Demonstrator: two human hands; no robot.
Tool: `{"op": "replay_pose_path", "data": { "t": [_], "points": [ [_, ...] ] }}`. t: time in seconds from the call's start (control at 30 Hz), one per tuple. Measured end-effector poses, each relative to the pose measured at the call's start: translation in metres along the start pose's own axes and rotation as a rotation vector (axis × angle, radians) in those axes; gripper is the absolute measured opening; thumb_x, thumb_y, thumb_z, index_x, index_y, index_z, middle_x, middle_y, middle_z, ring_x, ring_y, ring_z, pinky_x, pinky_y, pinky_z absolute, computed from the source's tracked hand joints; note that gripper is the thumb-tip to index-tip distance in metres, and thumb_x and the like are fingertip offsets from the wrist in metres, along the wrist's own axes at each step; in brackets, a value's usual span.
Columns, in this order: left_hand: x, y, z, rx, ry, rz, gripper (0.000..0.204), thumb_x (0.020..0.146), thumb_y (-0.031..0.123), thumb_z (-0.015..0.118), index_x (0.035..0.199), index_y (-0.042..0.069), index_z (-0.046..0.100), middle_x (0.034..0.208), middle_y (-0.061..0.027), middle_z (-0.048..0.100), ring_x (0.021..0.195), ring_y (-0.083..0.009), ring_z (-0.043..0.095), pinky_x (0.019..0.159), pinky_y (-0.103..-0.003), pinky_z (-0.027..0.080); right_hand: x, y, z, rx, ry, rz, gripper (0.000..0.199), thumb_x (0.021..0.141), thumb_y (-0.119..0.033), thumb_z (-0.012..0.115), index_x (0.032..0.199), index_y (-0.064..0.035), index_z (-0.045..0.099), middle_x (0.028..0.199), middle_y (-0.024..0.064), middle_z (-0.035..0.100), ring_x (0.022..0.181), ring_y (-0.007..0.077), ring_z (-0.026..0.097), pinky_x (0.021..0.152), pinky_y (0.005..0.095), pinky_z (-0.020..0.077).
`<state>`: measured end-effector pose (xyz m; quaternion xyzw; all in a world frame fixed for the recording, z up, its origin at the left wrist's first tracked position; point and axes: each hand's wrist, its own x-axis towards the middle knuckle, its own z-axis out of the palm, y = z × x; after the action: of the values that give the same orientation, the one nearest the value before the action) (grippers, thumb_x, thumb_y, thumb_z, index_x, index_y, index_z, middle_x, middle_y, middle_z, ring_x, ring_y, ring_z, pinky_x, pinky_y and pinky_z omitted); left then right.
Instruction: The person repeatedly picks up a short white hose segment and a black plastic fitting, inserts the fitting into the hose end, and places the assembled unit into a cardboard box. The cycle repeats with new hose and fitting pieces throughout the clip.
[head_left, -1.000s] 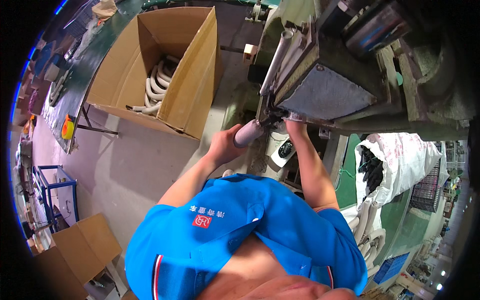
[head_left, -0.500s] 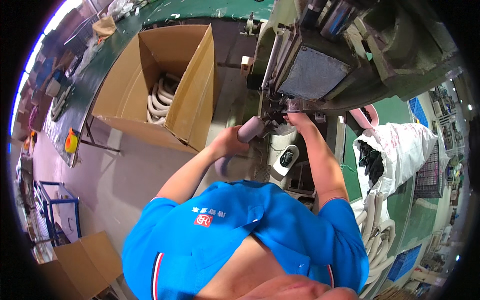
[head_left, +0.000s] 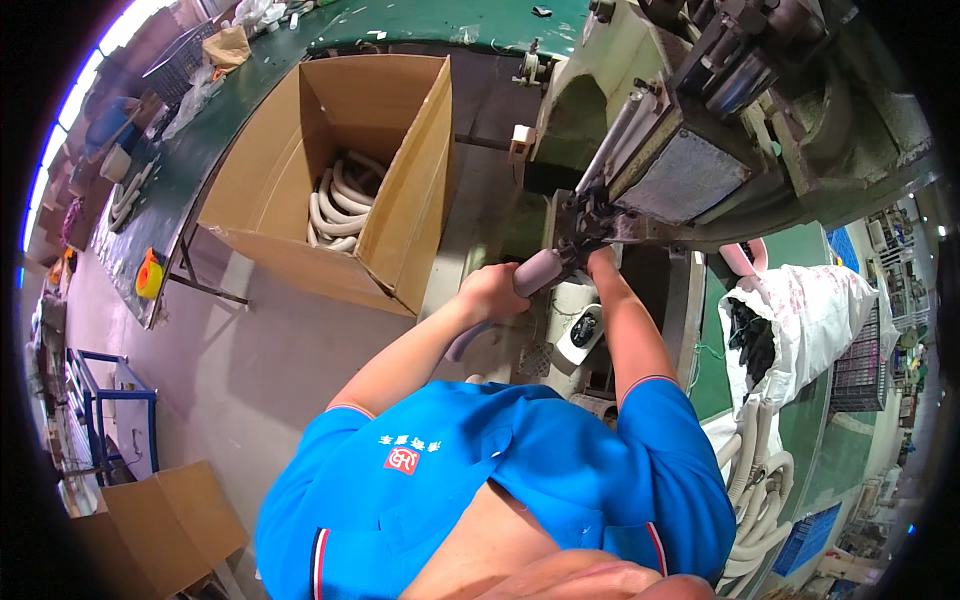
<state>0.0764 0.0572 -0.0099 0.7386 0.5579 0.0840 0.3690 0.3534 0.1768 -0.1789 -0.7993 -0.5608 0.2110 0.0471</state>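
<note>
While a bright blue short-sleeved shirt [head_left: 440,510] fills the bottom of the frame, here's the left hand [head_left: 489,292] at centre, fingers curled closed around a mauve-grey, curved tube [head_left: 538,272]! The tube's thick end slants up to the right, towards a dark metal fixture [head_left: 585,222], and its bend shows below the hand. Over to the right hand [head_left: 601,263], just right of centre, up by that fixture: its fingertips are hidden, so how far open they are, or what they hold, I can't tell. Above looms a heavy grey-green metal machine [head_left: 685,180], upper right. Left of it, a tall open brown cardboard box [head_left: 408,200] holds pale, curved tubes [head_left: 340,210], and beyond, upper left, stretches a long dark-green table [head_left: 235,105]
</note>
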Motion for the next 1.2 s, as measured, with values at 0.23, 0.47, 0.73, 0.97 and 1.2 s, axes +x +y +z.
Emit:
{"op": "replay_pose_path", "data": {
  "t": [0.23, 0.47, 0.73, 0.97, 1.2],
  "points": [
    [0.009, -0.001, 0.002, -0.024, -0.077, -0.031, 0.051, 0.063, 0.031, 0.069, 0.11, 0.013, 0.06, 0.095, -0.0132, 0.066, 0.091, -0.0299, 0.063, 0.08, -0.039, 0.05, 0.032, 0.03, 0.012, -0.429, -0.081, -0.202, 0.054, 0.074, -0.052, 0.057, 0.109, -0.0115, 0.061, 0.094, 0.0184, 0.066, 0.088, 0.0387, 0.062, 0.073, 0.0427, 0.049],
    [0.007, 0.002, 0.0, 0.041, -0.047, -0.001, 0.052, 0.066, 0.034, 0.071, 0.108, 0.006, 0.061, 0.092, -0.0185, 0.066, 0.083, -0.0302, 0.064, 0.075, -0.04, 0.051, 0.036, 0.03, 0.021, 0.23, 0.229, -0.151, 0.048, 0.079, -0.041, 0.05, 0.117, -0.0105, 0.054, 0.107, 0.0233, 0.06, 0.1, 0.0417, 0.055, 0.082, 0.0447, 0.045],
    [0.006, -0.004, 0.002, 0.01, -0.035, -0.033, 0.052, 0.065, 0.034, 0.071, 0.107, 0.006, 0.062, 0.093, -0.0187, 0.066, 0.086, -0.0303, 0.064, 0.077, -0.039, 0.051, 0.026, 0.025, 0.01, 0.435, 0.224, -0.194, 0.034, 0.079, -0.013, 0.057, 0.11, -0.0005, 0.058, 0.103, 0.022, 0.062, 0.099, 0.0337, 0.057, 0.083, 0.038, 0.0448],
    [0.003, 0.018, -0.014, -0.05, 0.027, 0.192, 0.052, 0.061, 0.032, 0.07, 0.105, 0.006, 0.061, 0.091, -0.0199, 0.065, 0.088, -0.034, 0.062, 0.077, -0.041, 0.05, -0.011, 0.054, -0.021, 1.18, -0.066, -0.06, 0.021, 0.078, -0.007, 0.059, 0.097, -0.0023, 0.066, 0.084, 0.008, 0.067, 0.075, 0.0194, 0.063, 0.068, 0.0311, 0.0493],
    [-0.049, -0.024, -0.015, 0.04, -0.101, 0.284, 0.054, 0.06, 0.038, 0.072, 0.102, 0.005, 0.061, 0.087, -0.0223, 0.063, 0.084, -0.0359, 0.062, 0.075, -0.041, 0.048, -0.071, 0.007, -0.065, 0.654, 0.042, -0.493, 0.018, 0.078, -0.015, 0.066, 0.093, -0.005, 0.068, 0.078, 0.0015, 0.066, 0.068, 0.0083, 0.056, 0.059, 0.0263, 0.0449]
  ]
}}
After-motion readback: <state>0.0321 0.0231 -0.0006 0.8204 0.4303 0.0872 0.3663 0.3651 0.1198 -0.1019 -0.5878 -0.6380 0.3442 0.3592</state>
